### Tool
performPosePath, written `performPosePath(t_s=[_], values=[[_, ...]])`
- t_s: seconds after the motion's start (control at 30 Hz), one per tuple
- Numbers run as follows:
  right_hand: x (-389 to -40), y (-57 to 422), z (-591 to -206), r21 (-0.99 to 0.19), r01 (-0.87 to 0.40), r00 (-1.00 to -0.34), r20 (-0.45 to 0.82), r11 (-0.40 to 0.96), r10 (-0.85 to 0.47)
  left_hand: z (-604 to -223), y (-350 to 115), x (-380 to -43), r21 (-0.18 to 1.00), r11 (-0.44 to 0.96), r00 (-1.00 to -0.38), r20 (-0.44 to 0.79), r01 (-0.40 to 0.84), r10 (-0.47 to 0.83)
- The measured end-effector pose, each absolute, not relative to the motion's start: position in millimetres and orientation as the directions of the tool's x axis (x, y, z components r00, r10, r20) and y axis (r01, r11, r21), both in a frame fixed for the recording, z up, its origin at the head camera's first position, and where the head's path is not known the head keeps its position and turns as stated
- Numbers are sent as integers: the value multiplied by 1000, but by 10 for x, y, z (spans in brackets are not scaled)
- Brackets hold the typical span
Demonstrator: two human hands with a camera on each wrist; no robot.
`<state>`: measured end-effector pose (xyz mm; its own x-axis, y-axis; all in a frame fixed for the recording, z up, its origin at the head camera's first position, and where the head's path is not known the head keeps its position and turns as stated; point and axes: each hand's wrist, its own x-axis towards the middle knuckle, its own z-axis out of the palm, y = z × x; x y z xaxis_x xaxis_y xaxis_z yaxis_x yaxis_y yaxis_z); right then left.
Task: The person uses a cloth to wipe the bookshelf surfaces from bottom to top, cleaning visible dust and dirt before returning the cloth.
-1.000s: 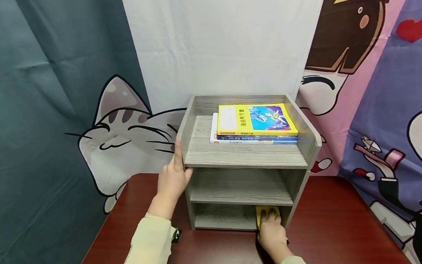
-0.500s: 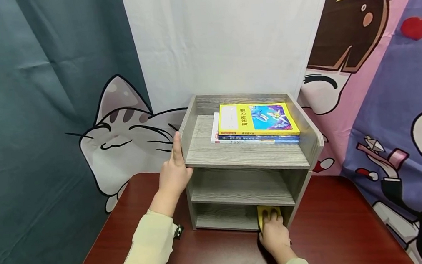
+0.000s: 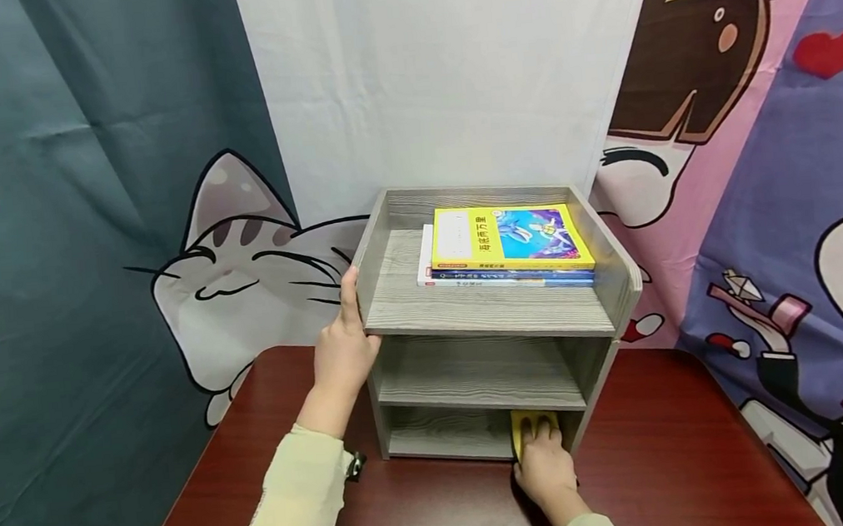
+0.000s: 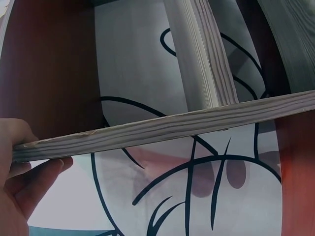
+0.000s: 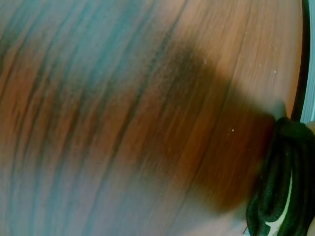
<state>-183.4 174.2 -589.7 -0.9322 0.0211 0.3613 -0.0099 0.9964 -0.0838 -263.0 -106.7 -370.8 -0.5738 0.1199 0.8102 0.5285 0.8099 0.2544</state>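
A grey wood-grain shelf unit [image 3: 489, 311] with three levels stands on the table. My left hand [image 3: 342, 349] holds the front edge of its left side panel [image 3: 374, 259], with the index finger stretched along the outside. In the left wrist view, the fingers and thumb [image 4: 47, 179] pinch a long edge of the panel [image 4: 162, 127]. My right hand [image 3: 547, 465] is at the right end of the bottom compartment, its fingers over a flat-faced yellow thing [image 3: 521, 430] whose kind I cannot tell. The right wrist view shows mostly blurred tabletop; the hand is almost wholly outside it.
Several books [image 3: 506, 243] lie stacked on the top level, a yellow one uppermost. The reddish-brown table [image 3: 443, 512] reaches both sides of the unit. Printed curtains [image 3: 443, 77] hang close behind. A dark folded band [image 5: 280, 177] shows in the right wrist view.
My left index finger reaches slightly farther up the side panel than a second ago. The right hand and the yellow thing stay in place; the head view shifts a little.
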Motion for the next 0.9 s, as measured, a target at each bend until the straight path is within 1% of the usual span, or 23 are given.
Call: performPosePath(t_s=[0.13, 0.43, 0.9], values=[[-1857, 1704, -5911, -88, -15, -928, 372, 996, 19, -3708, -1085, -2635, 249, 809, -561, 819, 532, 117], [-1902, 1570, -5909, -93, -24, -934, 357, 995, 11, -3703, -1075, -2642, 245, 802, -558, 820, 545, 128], [-1905, 1524, -5906, -89, -19, -927, 374, 996, 16, -3719, -1083, -2672, 240, 797, -548, 826, 555, 132]])
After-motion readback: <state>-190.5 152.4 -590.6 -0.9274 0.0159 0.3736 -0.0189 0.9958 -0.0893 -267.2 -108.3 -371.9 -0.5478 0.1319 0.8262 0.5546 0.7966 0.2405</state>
